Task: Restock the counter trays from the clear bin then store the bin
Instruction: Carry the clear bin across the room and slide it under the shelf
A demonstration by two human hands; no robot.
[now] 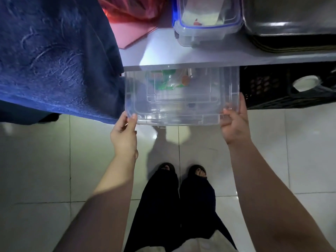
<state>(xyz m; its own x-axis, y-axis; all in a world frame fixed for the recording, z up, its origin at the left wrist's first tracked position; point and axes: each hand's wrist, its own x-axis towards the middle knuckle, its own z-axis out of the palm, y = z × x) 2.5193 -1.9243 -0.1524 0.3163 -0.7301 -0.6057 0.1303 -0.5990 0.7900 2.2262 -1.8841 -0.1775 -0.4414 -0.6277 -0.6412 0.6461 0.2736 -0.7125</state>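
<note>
A clear plastic bin (181, 113) hangs above the floor, its far half tucked under the grey counter's front edge (200, 64). My left hand (124, 132) grips its near left corner. My right hand (234, 124) holds its near right corner and side wall. Through the bin's walls I see green and orange items (171, 80) lying at its far end. The part of the bin under the counter is hidden.
A blue cloth (54, 60) hangs at the left, touching the bin's side. A black crate (291, 88) fills the space under the counter at the right. On the counter stand a blue-lidded container (207, 20), a red bag (131, 10) and a steel pan (291, 15).
</note>
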